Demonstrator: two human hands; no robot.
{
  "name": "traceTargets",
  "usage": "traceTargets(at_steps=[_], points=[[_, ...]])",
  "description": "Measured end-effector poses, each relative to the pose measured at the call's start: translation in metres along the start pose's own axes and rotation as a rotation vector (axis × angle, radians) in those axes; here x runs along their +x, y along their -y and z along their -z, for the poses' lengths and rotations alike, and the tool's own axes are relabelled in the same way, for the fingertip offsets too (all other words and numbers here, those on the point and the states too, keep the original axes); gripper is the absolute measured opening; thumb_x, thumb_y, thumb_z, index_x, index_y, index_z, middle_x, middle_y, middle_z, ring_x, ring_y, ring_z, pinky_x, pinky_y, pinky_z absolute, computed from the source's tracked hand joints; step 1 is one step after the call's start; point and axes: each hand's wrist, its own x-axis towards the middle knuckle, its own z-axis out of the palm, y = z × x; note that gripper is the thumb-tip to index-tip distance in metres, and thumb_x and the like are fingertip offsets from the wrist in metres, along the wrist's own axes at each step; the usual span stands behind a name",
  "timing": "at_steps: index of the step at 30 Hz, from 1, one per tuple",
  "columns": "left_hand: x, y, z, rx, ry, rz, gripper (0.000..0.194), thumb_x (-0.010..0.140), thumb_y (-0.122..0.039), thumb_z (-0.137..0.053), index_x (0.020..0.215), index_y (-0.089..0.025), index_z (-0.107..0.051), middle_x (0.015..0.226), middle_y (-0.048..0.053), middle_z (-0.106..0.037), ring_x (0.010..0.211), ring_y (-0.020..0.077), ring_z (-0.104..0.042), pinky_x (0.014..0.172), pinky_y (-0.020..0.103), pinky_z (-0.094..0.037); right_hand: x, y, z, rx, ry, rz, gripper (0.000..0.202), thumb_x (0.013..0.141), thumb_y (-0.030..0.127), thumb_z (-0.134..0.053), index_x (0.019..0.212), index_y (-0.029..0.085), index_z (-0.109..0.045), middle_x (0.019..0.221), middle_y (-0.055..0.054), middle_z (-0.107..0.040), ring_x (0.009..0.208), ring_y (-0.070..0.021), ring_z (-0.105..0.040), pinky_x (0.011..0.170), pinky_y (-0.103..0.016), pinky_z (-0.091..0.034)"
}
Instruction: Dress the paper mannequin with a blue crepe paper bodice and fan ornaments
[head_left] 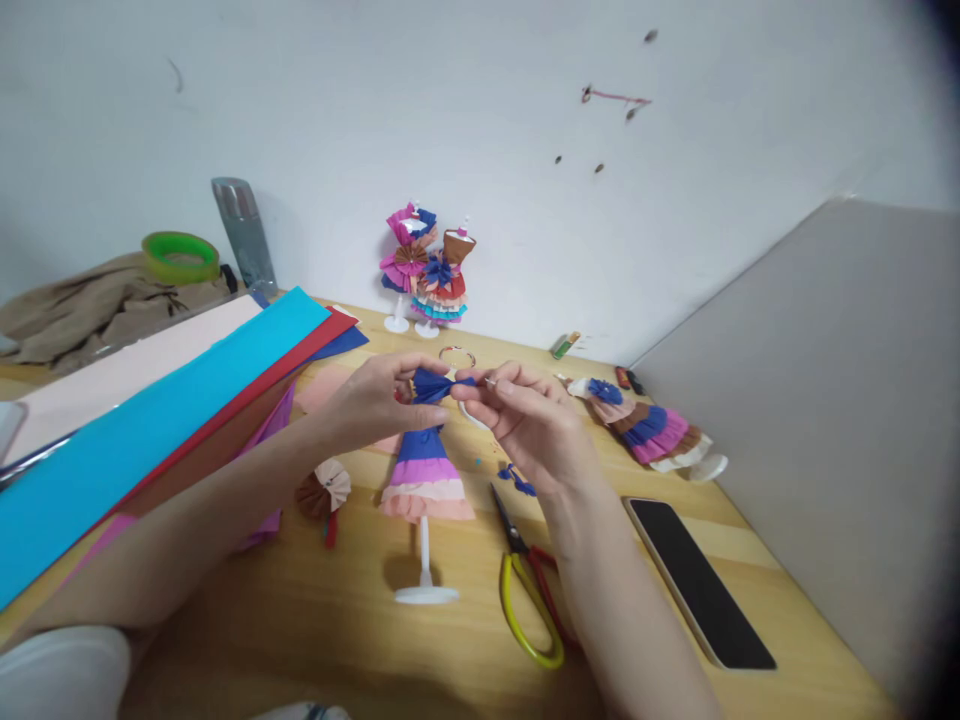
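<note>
pinching a blue bow [432, 386], left hand [375, 402] at one end, right hand [538, 422] seemingly the other.

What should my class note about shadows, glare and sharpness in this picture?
Head view: a soft shadow darkens the wooden table beside the white mannequin stand; head view: the smartphone screen shows no strong glare; head view: the blue paper bow looks soft, its finer folds hard to read; head view: black shading fills the right-hand corners.

Soft light brightens the wall [315, 120], shadows darken the near tabletop [300, 630], and the right corners blur to black.
</note>
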Motion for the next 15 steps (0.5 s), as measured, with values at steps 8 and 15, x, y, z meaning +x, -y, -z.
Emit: traceTargets(at_steps=[8, 15], points=[[-0.006, -0.012, -0.01, -0.258, -0.133, 0.112, 0.015, 0.065, -0.019, -0.075, 0.077, -0.015, -0.067, 0.06, -0.001, -0.068, 0.049, 0.0088, -0.057, 0.045, 0.018, -0.042, 0.001, -0.004, 0.003, 0.053, 0.019, -0.005, 0.012, 0.071, 0.022, -0.08, 0.069, 0.018, -0.069, 0.088, -0.004, -0.078, 0.08, -0.0149, -0.077, 0.068, -0.018, -0.062], [-0.004, -0.008, 0.002, -0.393, -0.2, 0.122, 0.008, 0.071, -0.017, -0.072, 0.072, -0.014, -0.064, 0.057, -0.001, -0.065, 0.041, 0.0044, -0.048, 0.04, 0.015, -0.035, -0.003, -0.014, -0.004, -0.319, -0.066, 0.214, 0.015, 0.072, 0.028, -0.078, 0.069, 0.018, -0.067, 0.077, -0.001, -0.07, 0.048, -0.0071, -0.059, 0.04, -0.017, -0.044]])
